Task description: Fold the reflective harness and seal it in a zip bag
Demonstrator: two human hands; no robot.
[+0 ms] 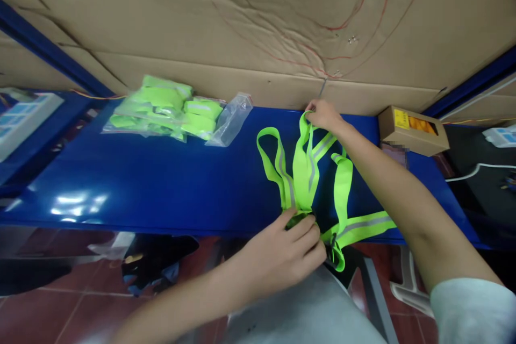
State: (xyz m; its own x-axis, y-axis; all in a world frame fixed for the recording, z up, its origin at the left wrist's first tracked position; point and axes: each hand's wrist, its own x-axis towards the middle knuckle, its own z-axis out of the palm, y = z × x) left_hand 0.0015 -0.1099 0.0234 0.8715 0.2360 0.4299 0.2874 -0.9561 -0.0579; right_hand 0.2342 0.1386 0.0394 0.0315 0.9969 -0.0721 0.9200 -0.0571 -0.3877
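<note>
A neon yellow-green reflective strap harness (300,172) with grey stripes lies in loops over the blue table, partly hanging at its front edge. My left hand (296,244) grips the gathered straps close to that edge, fingers curled around them. Farther back, my right hand (322,114) pinches the top of one strap loop near the cardboard wall. Another loop stands up to the left of it. To the right, a strap end runs along the table under my right forearm. A dark buckle (334,242) shows at the lower right of the harness.
Clear plastic bags (151,107) of folded neon straps lie at the back left, beside an empty clear bag (231,121). A cardboard box (413,130) with orange contents stands at the back right of the blue table (161,183). Red wires hang on the cardboard wall (258,27).
</note>
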